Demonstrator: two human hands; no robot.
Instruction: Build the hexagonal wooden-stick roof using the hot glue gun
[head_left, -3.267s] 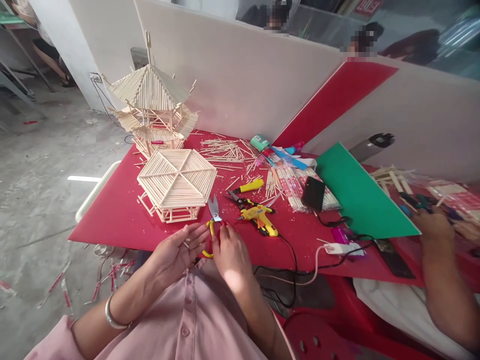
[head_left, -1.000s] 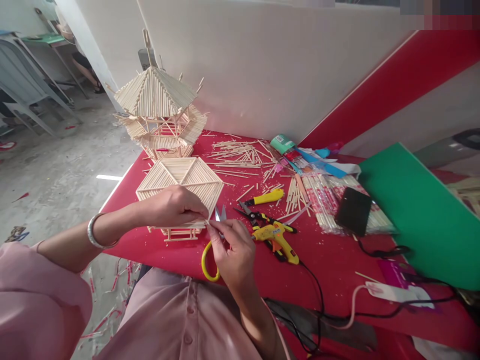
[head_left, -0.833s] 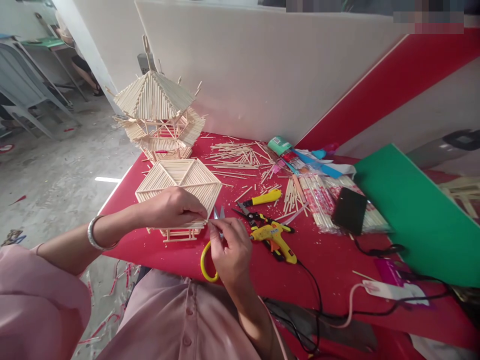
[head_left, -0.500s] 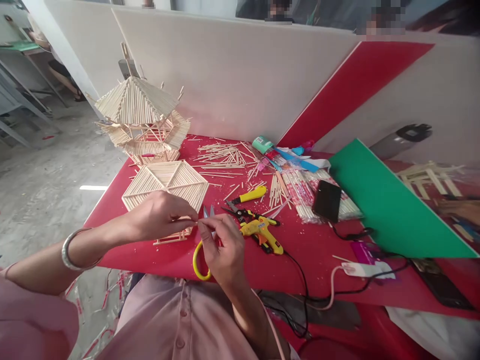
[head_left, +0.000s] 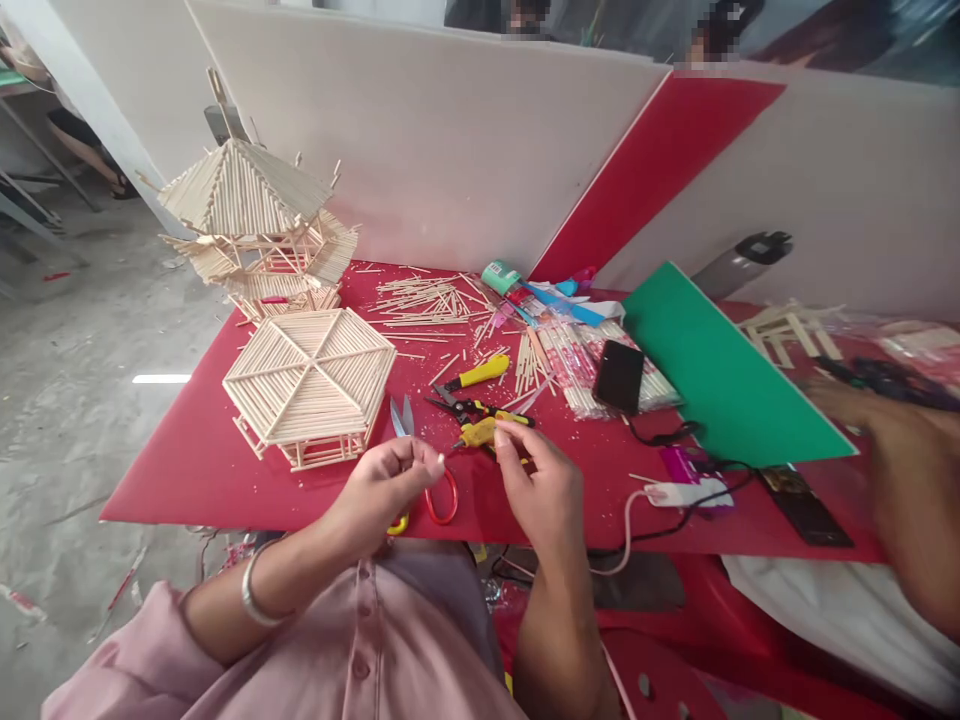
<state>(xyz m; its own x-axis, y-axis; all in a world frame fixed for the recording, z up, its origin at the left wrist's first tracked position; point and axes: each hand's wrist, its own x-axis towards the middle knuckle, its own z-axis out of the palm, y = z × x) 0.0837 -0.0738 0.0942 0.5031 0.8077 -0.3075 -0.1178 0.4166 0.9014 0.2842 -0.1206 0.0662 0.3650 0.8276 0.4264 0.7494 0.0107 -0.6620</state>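
My left hand (head_left: 391, 490) is closed in a pinch, with a small whitish piece (head_left: 441, 461) at its fingertips. What this piece is, I cannot make out. Below that hand lie scissors (head_left: 442, 500) with red and yellow handles, partly covered. My right hand (head_left: 541, 485) has thumb and forefinger close together; anything between them is hidden. It is in front of a yellow glue gun (head_left: 478, 432) and covers the gun's handle. Left of the hands stands a hexagonal stick platform (head_left: 311, 370) with low railings.
A tiered stick pavilion (head_left: 251, 215) stands behind the platform. Loose sticks (head_left: 431, 302), pliers (head_left: 469, 408), a yellow-handled cutter (head_left: 480, 372), stick packs (head_left: 574, 370) and a phone (head_left: 619, 376) lie beyond. A green board (head_left: 727, 370) leans at right, near another person's arm (head_left: 911, 480).
My hands, which met at the fingertips, have drawn apart, the right one towards the glue gun. The view has shifted right. Another person's arm has appeared at right.
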